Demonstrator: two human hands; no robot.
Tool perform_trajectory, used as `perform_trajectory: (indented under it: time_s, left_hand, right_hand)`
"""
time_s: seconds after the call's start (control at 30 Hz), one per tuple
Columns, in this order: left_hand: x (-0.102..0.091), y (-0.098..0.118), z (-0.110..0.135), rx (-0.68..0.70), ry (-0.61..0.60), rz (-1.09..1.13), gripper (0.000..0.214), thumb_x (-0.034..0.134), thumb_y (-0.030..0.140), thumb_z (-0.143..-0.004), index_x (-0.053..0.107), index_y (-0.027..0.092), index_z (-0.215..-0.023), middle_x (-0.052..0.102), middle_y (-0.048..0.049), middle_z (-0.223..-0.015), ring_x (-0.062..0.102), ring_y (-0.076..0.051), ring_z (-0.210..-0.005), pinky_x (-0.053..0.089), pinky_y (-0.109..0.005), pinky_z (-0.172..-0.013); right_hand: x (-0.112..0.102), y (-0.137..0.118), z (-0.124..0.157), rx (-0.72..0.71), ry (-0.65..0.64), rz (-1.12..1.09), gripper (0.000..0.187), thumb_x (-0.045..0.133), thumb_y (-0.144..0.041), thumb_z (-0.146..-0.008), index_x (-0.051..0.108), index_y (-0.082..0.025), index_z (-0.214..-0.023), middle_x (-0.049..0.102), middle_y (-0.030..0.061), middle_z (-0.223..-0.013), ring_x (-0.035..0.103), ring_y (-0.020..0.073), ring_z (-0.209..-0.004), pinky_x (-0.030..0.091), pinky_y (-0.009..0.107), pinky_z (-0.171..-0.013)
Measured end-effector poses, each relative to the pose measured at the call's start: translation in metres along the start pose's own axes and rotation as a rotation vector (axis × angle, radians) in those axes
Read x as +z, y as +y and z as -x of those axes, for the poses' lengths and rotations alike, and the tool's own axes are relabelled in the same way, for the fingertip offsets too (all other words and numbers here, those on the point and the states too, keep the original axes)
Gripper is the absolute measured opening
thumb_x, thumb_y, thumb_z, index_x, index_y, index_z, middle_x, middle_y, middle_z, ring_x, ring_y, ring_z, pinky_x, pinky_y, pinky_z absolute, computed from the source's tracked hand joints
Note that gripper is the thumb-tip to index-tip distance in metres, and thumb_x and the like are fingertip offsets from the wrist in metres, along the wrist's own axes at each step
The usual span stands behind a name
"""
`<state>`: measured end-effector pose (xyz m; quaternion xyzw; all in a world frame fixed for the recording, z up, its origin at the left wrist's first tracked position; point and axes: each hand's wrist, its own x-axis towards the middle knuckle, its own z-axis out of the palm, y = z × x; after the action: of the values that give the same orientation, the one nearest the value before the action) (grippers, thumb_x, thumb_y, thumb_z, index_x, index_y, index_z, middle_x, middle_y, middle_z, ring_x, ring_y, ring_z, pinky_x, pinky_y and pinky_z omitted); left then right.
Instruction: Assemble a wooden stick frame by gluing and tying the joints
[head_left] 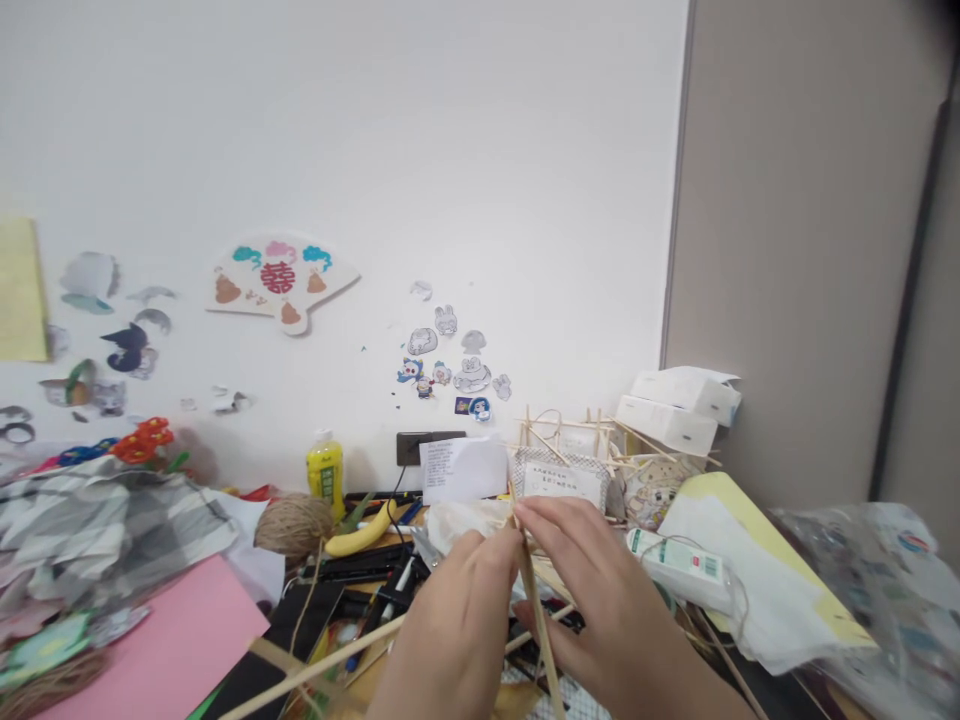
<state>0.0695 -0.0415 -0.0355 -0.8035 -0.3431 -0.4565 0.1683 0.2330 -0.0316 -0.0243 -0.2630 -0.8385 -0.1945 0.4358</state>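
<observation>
My left hand and my right hand meet low in the middle of the view, over a cluttered desk. Both pinch the top end of a thin wooden stick that slants down toward the bottom edge. The fingers of both hands are closed around the stick's tip. A second long stick lies slanted on the desk under my left hand. Behind the hands stands a small frame of thin sticks.
A ball of twine, a yellow glue bottle and a banana lie at the back left. Pink paper lies at the left, tissue packs and plastic bags at the right. Stickers cover the wall.
</observation>
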Motion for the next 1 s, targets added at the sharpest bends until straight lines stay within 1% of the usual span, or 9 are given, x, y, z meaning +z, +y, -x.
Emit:
perform_trajectory:
  time_s: [0.1, 0.17, 0.27, 0.4, 0.53, 0.6, 0.67, 0.87, 1.0]
  left_hand:
    - [-0.001, 0.001, -0.001, -0.017, 0.043, -0.010, 0.025, 0.038, 0.013, -0.089, 0.045, 0.022, -0.111, 0.058, -0.0005, -0.076, 0.058, -0.013, -0.064, 0.049, -0.023, -0.057]
    - [-0.001, 0.000, -0.001, -0.018, 0.093, -0.034, 0.022, 0.039, 0.015, -0.089, 0.045, 0.021, -0.109, 0.061, -0.0015, -0.077, 0.061, -0.014, -0.066, 0.050, -0.023, -0.057]
    - [0.002, -0.004, 0.001, -0.037, 0.135, -0.072, 0.024, 0.041, 0.020, -0.090, 0.043, 0.019, -0.114, 0.066, -0.0046, -0.081, 0.066, -0.016, -0.072, 0.052, -0.025, -0.061]
    - [0.003, -0.009, 0.005, -0.138, 0.078, -0.146, 0.029, 0.045, 0.029, -0.090, 0.043, 0.018, -0.117, 0.069, -0.0043, -0.080, 0.068, -0.016, -0.069, 0.053, -0.024, -0.058]
    - [-0.005, -0.006, 0.002, -0.258, -0.035, -0.177, 0.028, 0.048, 0.025, -0.087, 0.046, 0.018, -0.114, 0.067, -0.0030, -0.076, 0.067, -0.017, -0.068, 0.052, -0.026, -0.057]
    - [-0.009, -0.004, -0.001, -0.244, -0.083, -0.153, 0.024, 0.047, 0.021, -0.087, 0.049, 0.019, -0.110, 0.067, -0.0040, -0.082, 0.067, -0.018, -0.072, 0.052, -0.027, -0.058]
    - [-0.011, -0.001, -0.004, -0.233, -0.094, -0.112, 0.021, 0.044, 0.017, -0.086, 0.051, 0.020, -0.106, 0.067, -0.0041, -0.086, 0.066, -0.018, -0.075, 0.052, -0.028, -0.060]
    - [-0.012, 0.007, -0.006, -0.233, -0.037, -0.056, 0.017, 0.042, 0.015, -0.087, 0.052, 0.021, -0.099, 0.068, -0.0025, -0.084, 0.066, -0.018, -0.074, 0.052, -0.028, -0.061]
    - [-0.009, 0.008, -0.004, -0.173, 0.021, -0.129, 0.017, 0.040, 0.016, -0.088, 0.052, 0.021, -0.100, 0.068, -0.0033, -0.080, 0.065, -0.018, -0.069, 0.050, -0.028, -0.057]
  right_hand:
    - [0.003, 0.000, 0.001, -0.039, 0.028, -0.028, 0.048, 0.054, -0.020, -0.082, 0.042, -0.010, -0.127, 0.059, 0.0161, -0.115, 0.053, 0.0267, -0.107, 0.048, 0.044, -0.090]
    - [0.006, 0.000, 0.002, -0.028, 0.045, -0.082, 0.045, 0.052, -0.020, -0.084, 0.042, -0.012, -0.128, 0.060, 0.0154, -0.113, 0.054, 0.0258, -0.105, 0.049, 0.043, -0.089]
    - [0.011, -0.001, 0.003, -0.001, 0.073, -0.176, 0.045, 0.050, -0.018, -0.086, 0.041, -0.014, -0.130, 0.060, 0.0147, -0.113, 0.054, 0.0248, -0.105, 0.049, 0.042, -0.089]
    - [0.016, -0.002, 0.004, 0.034, 0.080, -0.233, 0.042, 0.049, -0.018, -0.086, 0.044, -0.017, -0.128, 0.061, 0.0140, -0.112, 0.056, 0.0247, -0.104, 0.050, 0.043, -0.087]
    - [0.020, -0.004, 0.005, 0.071, 0.075, -0.245, 0.037, 0.049, -0.020, -0.087, 0.049, -0.017, -0.124, 0.062, 0.0138, -0.110, 0.056, 0.0246, -0.103, 0.049, 0.043, -0.087]
    - [0.021, -0.005, 0.005, 0.076, 0.076, -0.243, 0.036, 0.049, -0.020, -0.087, 0.049, -0.017, -0.123, 0.062, 0.0138, -0.110, 0.056, 0.0245, -0.104, 0.049, 0.043, -0.088]
    - [0.021, -0.006, 0.005, 0.069, 0.079, -0.232, 0.036, 0.049, -0.019, -0.087, 0.049, -0.016, -0.123, 0.062, 0.0136, -0.111, 0.055, 0.0240, -0.104, 0.049, 0.042, -0.088]
    - [0.018, -0.007, 0.003, 0.022, 0.157, -0.147, 0.035, 0.051, -0.013, -0.085, 0.051, -0.016, -0.120, 0.061, 0.0127, -0.111, 0.055, 0.0233, -0.103, 0.049, 0.041, -0.087]
    - [0.020, -0.013, 0.003, 0.082, 0.241, -0.134, 0.034, 0.047, -0.006, -0.083, 0.054, -0.017, -0.115, 0.059, 0.0124, -0.112, 0.052, 0.0233, -0.105, 0.047, 0.042, -0.088]
